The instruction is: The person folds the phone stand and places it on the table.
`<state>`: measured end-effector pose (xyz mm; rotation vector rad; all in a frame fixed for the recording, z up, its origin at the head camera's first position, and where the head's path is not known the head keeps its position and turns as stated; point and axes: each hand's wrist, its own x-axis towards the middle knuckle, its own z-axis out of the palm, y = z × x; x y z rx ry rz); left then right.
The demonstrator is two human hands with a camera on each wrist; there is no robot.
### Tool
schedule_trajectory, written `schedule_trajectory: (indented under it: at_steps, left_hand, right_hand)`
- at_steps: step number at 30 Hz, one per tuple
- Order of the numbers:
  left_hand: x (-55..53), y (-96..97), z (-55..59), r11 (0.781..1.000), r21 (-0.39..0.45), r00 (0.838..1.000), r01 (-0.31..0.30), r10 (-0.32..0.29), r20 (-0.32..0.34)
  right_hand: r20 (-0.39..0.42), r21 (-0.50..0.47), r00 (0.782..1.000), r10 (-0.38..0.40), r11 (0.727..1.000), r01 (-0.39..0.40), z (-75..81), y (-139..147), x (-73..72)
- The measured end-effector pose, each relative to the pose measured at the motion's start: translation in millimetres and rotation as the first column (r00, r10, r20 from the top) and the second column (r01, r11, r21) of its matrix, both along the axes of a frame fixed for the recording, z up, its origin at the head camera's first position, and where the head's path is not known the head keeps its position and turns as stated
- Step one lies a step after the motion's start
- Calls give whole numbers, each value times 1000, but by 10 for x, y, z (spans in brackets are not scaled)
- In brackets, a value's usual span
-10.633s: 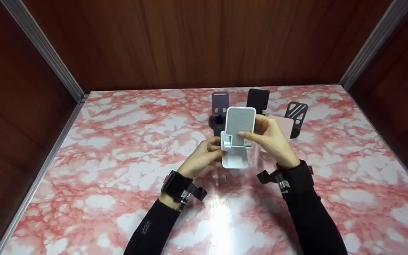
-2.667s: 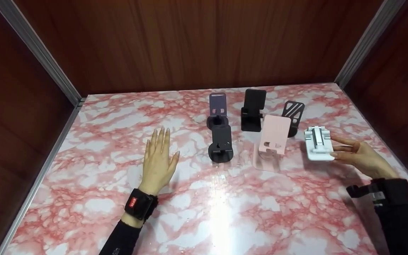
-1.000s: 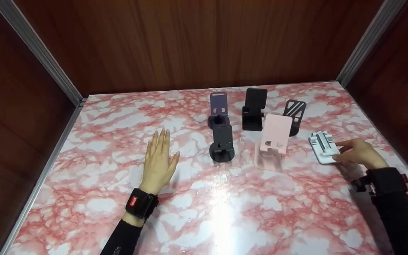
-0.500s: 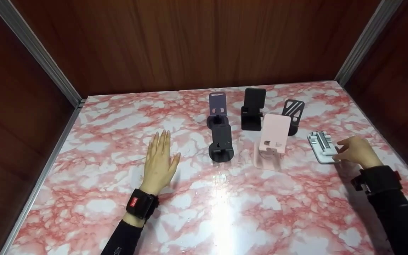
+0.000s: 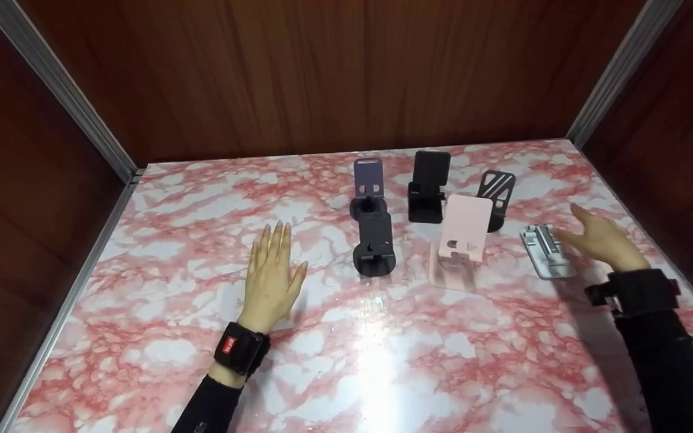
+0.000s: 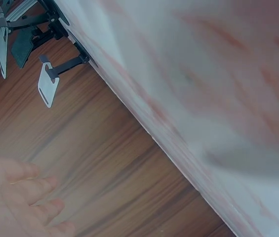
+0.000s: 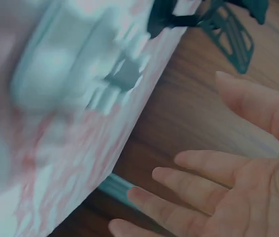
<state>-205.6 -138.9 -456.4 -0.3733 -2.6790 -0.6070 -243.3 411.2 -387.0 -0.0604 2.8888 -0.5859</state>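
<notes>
A white folding phone stand (image 5: 545,252) lies folded flat at the table's right side. Just right of it my right hand (image 5: 605,240) hovers with fingers spread, holding nothing. The right wrist view shows this hand (image 7: 228,182) apart from the blurred white stand (image 7: 75,64). My left hand (image 5: 269,279) is flat, palm down, fingers straight, left of the other stands. Nearest to it is a black phone stand (image 5: 375,243) on a round base. In the left wrist view the left hand (image 6: 16,197) shows relaxed fingers and no object in it.
More unfolded phone stands stand right of centre: a purple one (image 5: 369,180), a black one (image 5: 428,186), a pink one (image 5: 467,225) and a dark slotted one (image 5: 497,192). The marbled table (image 5: 190,361) ends at a wood-grain back wall (image 5: 346,78), with side panels framed in metal.
The white phone stand went from unfolded in both hands to folded, then down onto the table at right. My right hand has let go and spread its fingers. The left hand stays put lately.
</notes>
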Motion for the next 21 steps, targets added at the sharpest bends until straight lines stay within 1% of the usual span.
schedule_trajectory:
  at_steps: [5,9,13,16,21]
  left_hand:
    - [3,42,1,1000,-10,1000,8,-8,1]
    - [19,88,-8,999,-30,1000,21,-21,8]
    - [24,137,-7,998,-48,999,38,-37,12]
    - [16,182,-3,997,-67,999,42,-41,22]
    - [12,273,-12,994,-96,998,52,-48,44]
  right_hand:
    - [-23,-67,1000,15,998,-17,9,-187,-112]
    - [-76,-122,997,19,992,-28,-26,-299,-195]
    - [-126,-173,992,-5,985,-17,-70,-398,-262]
    - [-134,-246,991,-25,969,-8,-82,-464,-311]
    - [-130,-392,991,-41,920,-13,-139,-505,-403]
